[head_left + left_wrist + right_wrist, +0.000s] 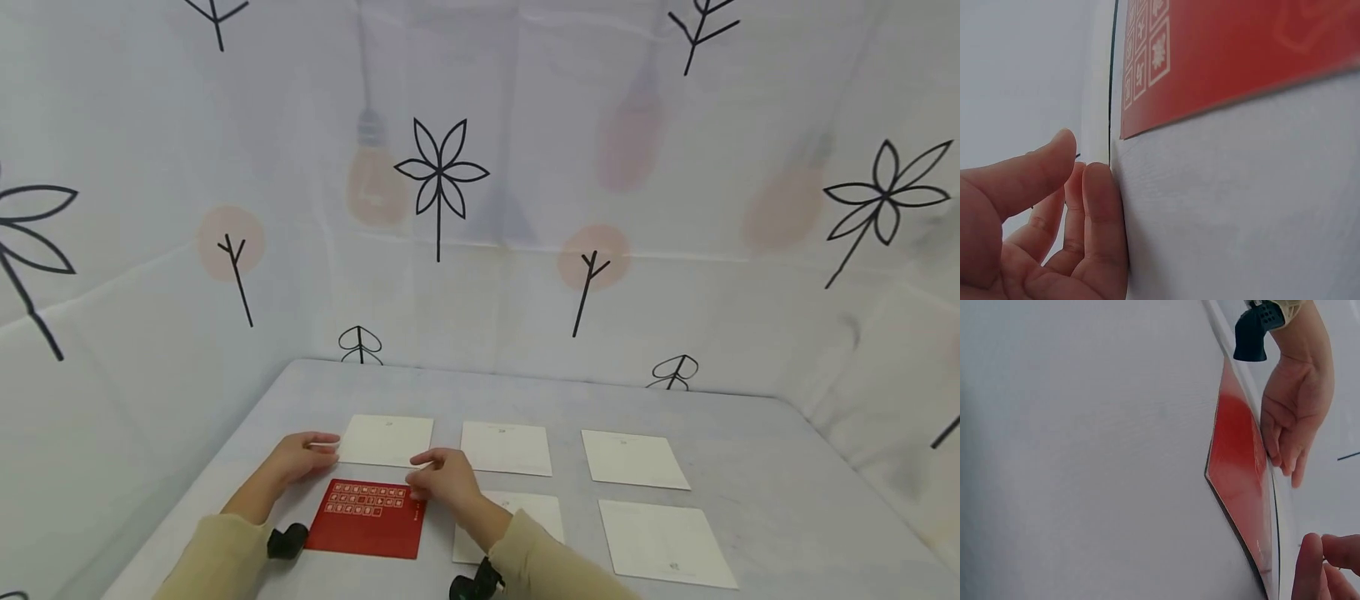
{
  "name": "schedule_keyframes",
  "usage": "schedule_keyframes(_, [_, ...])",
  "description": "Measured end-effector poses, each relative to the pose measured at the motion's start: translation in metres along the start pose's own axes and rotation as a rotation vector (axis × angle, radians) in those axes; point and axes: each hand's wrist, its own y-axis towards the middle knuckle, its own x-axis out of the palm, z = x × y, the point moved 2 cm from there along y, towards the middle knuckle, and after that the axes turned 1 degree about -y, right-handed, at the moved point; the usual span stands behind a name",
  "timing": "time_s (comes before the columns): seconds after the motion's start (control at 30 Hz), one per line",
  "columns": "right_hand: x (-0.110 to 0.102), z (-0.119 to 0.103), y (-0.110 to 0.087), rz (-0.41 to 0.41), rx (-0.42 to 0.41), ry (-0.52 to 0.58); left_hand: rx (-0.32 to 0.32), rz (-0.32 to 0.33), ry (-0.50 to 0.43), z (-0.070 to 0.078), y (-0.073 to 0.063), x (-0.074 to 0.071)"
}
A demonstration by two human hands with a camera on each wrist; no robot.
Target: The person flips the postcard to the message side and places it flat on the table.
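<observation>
A red card (pixel 367 525) printed with rows of small framed characters lies flat on the table. Behind it is a white card (pixel 386 440). My left hand (pixel 300 457) is at that white card's left edge, its thumb and fingers apart in the left wrist view; whether the fingertips touch the card is unclear. Over the red card's far right corner is my right hand (pixel 450 482), thumb and forefinger extended toward the near right corner of the white card. Nothing shows in its fingers. In the right wrist view the red card (pixel 1238 450) appears at a steep slant.
More white cards lie in two rows to the right: one at back middle (pixel 506 448), one at back right (pixel 635 459) and one at front right (pixel 667 543). Another white card (pixel 543 512) is partly covered by my right forearm. A patterned cloth (pixel 495 308) hangs behind the table.
</observation>
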Motion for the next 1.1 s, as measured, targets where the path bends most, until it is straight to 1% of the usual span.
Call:
schedule_keyframes(0.13, [0.003, 0.002, -0.004, -0.002, 0.011, -0.003, 0.009, -0.007, 0.005, -0.001, -0.002, 0.0])
schedule_keyframes(0.37, [0.007, 0.006, -0.008, -0.005, 0.029, -0.014, 0.004, -0.011, 0.011, -0.004, -0.008, -0.002])
schedule_keyframes(0.53, [0.007, 0.008, -0.01, -0.009, 0.029, -0.006, -0.006, -0.015, 0.015, -0.006, -0.013, -0.002])
schedule_keyframes(0.67, [0.004, 0.009, -0.012, -0.024, 0.033, 0.016, -0.001, -0.02, 0.02, -0.008, -0.016, -0.004])
schedule_keyframes(0.77, [0.001, 0.008, -0.014, -0.038, 0.033, 0.026, 0.02, -0.036, 0.016, -0.009, -0.019, -0.005])
schedule_keyframes(0.93, [-0.004, 0.006, -0.019, -0.049, 0.055, 0.009, 0.042, -0.078, -0.009, -0.01, -0.025, -0.007])
schedule_keyframes(1.1, [-0.006, 0.003, -0.023, -0.052, 0.063, -0.002, 0.025, -0.116, -0.013, -0.01, -0.029, -0.01])
